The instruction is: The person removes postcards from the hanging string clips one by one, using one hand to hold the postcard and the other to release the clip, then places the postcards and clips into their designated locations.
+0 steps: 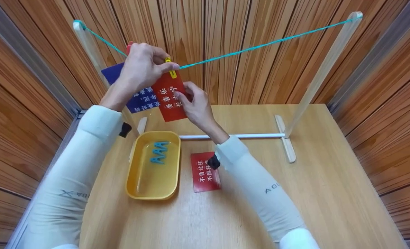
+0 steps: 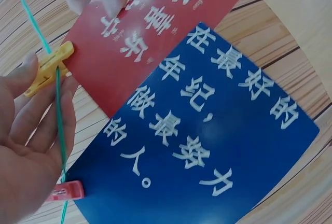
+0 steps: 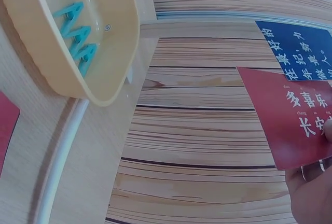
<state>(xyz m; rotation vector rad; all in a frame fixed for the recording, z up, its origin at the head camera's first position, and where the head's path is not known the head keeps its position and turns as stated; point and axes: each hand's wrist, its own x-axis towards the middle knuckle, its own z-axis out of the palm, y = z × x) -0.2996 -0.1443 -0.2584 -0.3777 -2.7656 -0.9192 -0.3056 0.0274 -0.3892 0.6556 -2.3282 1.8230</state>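
My left hand (image 1: 140,67) pinches a yellow clothespin (image 2: 51,69) between thumb and fingers. The clothespin's nose sits at the top corner of a red card (image 1: 168,107) with white Chinese characters, right at the green string (image 1: 243,52). Lower down, my right hand (image 1: 198,105) holds the same card by its side edge, thumb over the front. Beside it a blue card (image 2: 171,146) hangs from the string by a red clothespin (image 2: 67,190), partly behind my left hand in the head view. The red card overlaps the blue one in the left wrist view.
Wooden posts (image 1: 324,72) hold the string at both ends, joined low by a white rod (image 1: 253,136). On the table, a yellow tray (image 1: 130,176) contains several teal clothespins (image 1: 160,152). Another red card (image 1: 198,180) lies beside it, under my right forearm. A wood-panelled wall stands behind.
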